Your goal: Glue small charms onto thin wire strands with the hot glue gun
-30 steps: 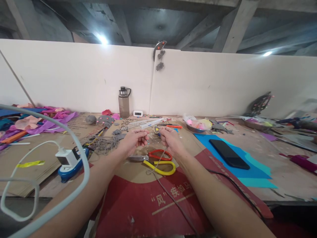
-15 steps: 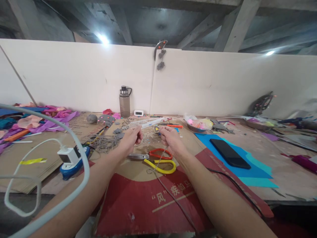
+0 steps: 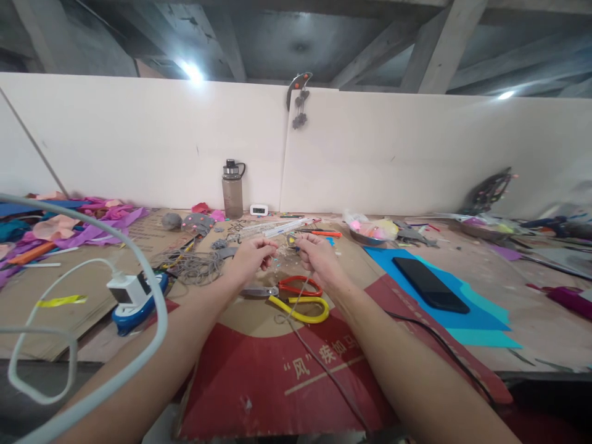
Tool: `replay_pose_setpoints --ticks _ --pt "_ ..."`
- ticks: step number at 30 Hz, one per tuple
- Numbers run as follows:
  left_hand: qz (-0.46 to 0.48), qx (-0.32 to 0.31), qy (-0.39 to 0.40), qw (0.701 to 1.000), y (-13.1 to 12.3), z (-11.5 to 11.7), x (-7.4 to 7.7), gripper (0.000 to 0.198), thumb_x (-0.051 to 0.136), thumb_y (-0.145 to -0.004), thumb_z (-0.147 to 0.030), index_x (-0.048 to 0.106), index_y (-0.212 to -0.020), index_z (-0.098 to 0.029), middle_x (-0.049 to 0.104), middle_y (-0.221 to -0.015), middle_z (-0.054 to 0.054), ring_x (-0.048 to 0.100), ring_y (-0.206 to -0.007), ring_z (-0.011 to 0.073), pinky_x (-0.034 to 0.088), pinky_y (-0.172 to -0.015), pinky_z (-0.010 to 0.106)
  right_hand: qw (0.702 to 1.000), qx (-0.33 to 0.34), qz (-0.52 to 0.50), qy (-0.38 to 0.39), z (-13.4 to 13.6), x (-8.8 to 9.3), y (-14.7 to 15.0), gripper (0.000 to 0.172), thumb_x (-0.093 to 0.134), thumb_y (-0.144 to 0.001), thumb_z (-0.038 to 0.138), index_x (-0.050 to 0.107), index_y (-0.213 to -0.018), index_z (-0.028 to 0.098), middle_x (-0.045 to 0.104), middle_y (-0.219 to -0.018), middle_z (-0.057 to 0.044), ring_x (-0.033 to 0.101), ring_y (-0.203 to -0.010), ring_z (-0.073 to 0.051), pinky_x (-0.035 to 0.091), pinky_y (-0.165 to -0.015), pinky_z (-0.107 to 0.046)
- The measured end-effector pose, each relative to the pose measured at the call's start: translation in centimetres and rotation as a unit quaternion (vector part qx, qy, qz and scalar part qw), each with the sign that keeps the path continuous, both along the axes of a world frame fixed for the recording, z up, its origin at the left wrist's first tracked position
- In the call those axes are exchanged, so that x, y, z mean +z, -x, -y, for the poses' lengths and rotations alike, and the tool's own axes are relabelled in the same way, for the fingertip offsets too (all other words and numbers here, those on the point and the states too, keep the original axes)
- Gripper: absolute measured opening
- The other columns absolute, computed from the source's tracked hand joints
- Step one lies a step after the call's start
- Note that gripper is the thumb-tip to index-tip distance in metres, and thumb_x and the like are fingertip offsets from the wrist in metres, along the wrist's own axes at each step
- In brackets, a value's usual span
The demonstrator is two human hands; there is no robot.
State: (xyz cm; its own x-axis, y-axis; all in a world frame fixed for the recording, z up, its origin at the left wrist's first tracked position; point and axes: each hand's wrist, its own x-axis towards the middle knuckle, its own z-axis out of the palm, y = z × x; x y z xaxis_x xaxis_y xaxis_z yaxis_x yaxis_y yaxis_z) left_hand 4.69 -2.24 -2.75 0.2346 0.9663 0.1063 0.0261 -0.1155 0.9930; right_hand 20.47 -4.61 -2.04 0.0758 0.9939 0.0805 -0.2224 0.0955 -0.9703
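My right hand (image 3: 320, 254) is closed around a length of grey yarn (image 3: 318, 359), which trails from under the palm across the cardboard toward the front edge. At its fingertips is a small grey piece with a touch of yellow (image 3: 291, 240), too small to name. My left hand (image 3: 252, 261) is pinched a little to the left; what its fingers hold, if anything, cannot be made out. Just below both hands lie scissors (image 3: 305, 312) with one red and one yellow handle, their blades pointing left. A tangle of grey yarn (image 3: 197, 265) rests left of my left hand.
A red-and-brown cardboard sheet (image 3: 259, 382) covers the table's front. White cable (image 3: 160, 308) loops at left near a blue power strip (image 3: 134, 317). A phone (image 3: 430, 285) lies on blue sheets at right. Behind stand a bottle (image 3: 232, 196), a small clock (image 3: 259, 210) and a bowl (image 3: 370, 235).
My left hand has moved right, closer to my right hand, and its fingers now point toward it. My right hand has barely shifted, still with the yarn. The scissors stay put.
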Motion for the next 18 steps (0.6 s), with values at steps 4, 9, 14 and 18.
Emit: replay_pose_setpoints --ticks 4,9,14,18 --pt "0.021 -0.02 0.01 1.0 0.01 0.34 0.27 0.016 0.059 -0.072 -0.028 0.062 -0.076 -0.014 0.059 -0.06 0.0 0.047 -0.043 0.0074 0.034 -0.043 0.021 1.0 0.003 0.003 -0.007 0.22 0.12 0.07 0.021 0.063 -0.061 0.029 0.045 -0.065 0.02 0.026 -0.045 0.012 0.015 -0.041 -0.004 0.008 -0.041 -0.023" --pt "0.02 -0.031 0.004 0.999 -0.13 0.53 0.21 0.024 0.058 -0.077 -0.037 0.063 -0.073 -0.014 0.057 -0.059 0.001 0.048 -0.044 0.0079 0.036 -0.044 0.021 1.0 0.002 0.003 -0.008 0.17 0.07 0.14 0.02 0.063 -0.061 0.029 0.045 -0.065 0.021 0.026 -0.045 0.012 0.015 -0.04 -0.004 0.008 -0.041 -0.023" --pt "0.023 -0.059 0.009 0.998 -0.32 0.36 -0.08 0.02 0.068 -0.069 -0.032 0.065 -0.076 -0.014 0.06 -0.064 0.0 0.051 -0.048 0.0083 0.039 -0.046 0.021 1.0 0.001 0.009 -0.008 0.2 0.05 0.12 0.019 0.063 -0.063 0.029 0.045 -0.065 0.021 0.027 -0.045 0.011 0.016 -0.041 -0.004 0.008 -0.041 -0.023" --pt "0.034 -0.072 0.022 0.997 -0.38 0.17 -0.35 0.022 0.072 -0.065 -0.025 0.067 -0.084 -0.013 0.06 -0.064 -0.001 0.053 -0.052 0.0084 0.04 -0.048 0.021 1.0 0.004 0.008 -0.011 0.31 0.03 0.11 0.018 0.062 -0.064 0.028 0.046 -0.067 0.021 0.026 -0.045 0.011 0.016 -0.041 -0.004 0.008 -0.04 -0.022"
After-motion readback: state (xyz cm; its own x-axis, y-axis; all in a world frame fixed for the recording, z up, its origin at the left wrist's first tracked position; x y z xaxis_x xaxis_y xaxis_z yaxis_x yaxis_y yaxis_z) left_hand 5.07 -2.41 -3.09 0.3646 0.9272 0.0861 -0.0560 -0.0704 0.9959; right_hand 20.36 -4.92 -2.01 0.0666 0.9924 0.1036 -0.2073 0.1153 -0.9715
